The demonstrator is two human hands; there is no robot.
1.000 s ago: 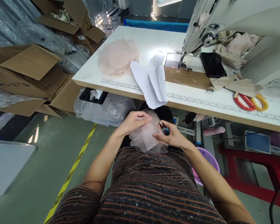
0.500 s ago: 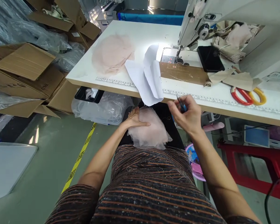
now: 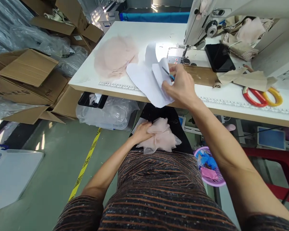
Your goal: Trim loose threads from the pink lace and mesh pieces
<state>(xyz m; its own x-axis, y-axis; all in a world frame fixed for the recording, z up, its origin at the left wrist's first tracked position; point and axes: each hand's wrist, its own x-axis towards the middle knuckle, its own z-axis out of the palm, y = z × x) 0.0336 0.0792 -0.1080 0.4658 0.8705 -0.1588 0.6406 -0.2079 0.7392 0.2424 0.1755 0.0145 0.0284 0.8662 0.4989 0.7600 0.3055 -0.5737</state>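
Observation:
On my lap, my left hand (image 3: 144, 132) has its fingers curled over a bunched piece of pale pink tulle (image 3: 162, 136). A white corner of something pokes out beneath that hand. My right hand (image 3: 180, 83) is above the table's front edge, closed around small blue-handled thread snips (image 3: 170, 74) whose dark blades point up and left. Its thumb and fingers are at the right side of the white fabric pieces (image 3: 144, 80), which hang over the edge; whether they grip the fabric I cannot tell. A stack of pink tulle pieces (image 3: 117, 56) lies further left on the table.
A sewing machine (image 3: 195, 29) stands behind my right hand, with a black phone (image 3: 219, 57) beside it. Red-and-yellow-handled scissors (image 3: 255, 97) lie at right. Below are a purple basket (image 3: 214, 183) and a red stool (image 3: 279, 157). Cardboard boxes (image 3: 26, 70) are at left.
My right hand has moved up and left with the snips, from in front of the table to the white fabric. Under my left hand, the flat lap tulle has become bunched.

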